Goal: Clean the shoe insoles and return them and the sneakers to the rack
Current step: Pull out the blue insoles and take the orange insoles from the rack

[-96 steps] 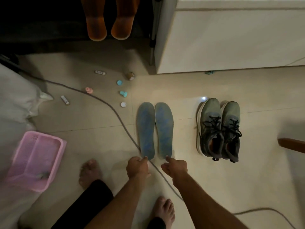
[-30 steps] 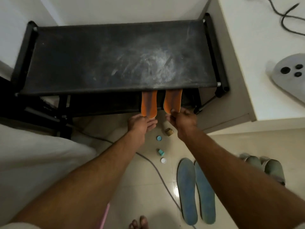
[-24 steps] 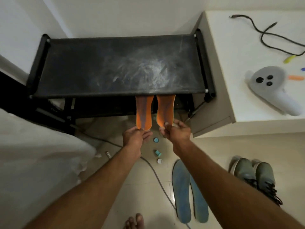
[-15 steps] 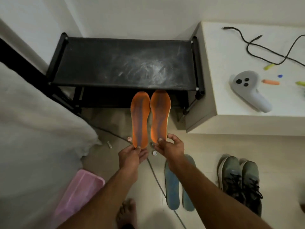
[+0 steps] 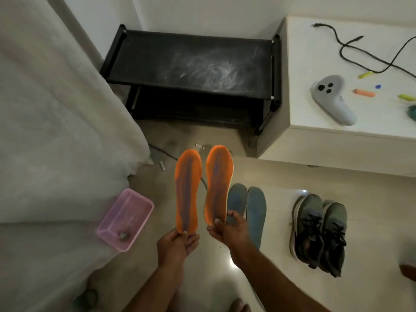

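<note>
Above a glossy tiled floor (image 5: 281, 183), a person's left hand (image 5: 174, 245) and right hand (image 5: 228, 230) each hold one flat orange insole (image 5: 188, 190) (image 5: 218, 183) by its heel, fingers pinching the edge, toes pointing towards the dusty black shoe rack (image 5: 191, 68). Two blue insoles (image 5: 254, 210) lie side by side on the tiles, partly hidden by the right hand, near grey laced sneakers (image 5: 319, 230). A pink plastic basket (image 5: 125, 219) sits by the white bed (image 5: 56, 131).

Orange insoles (image 5: 203, 188), purple-grey streaked; black rack (image 5: 191, 66)
</note>
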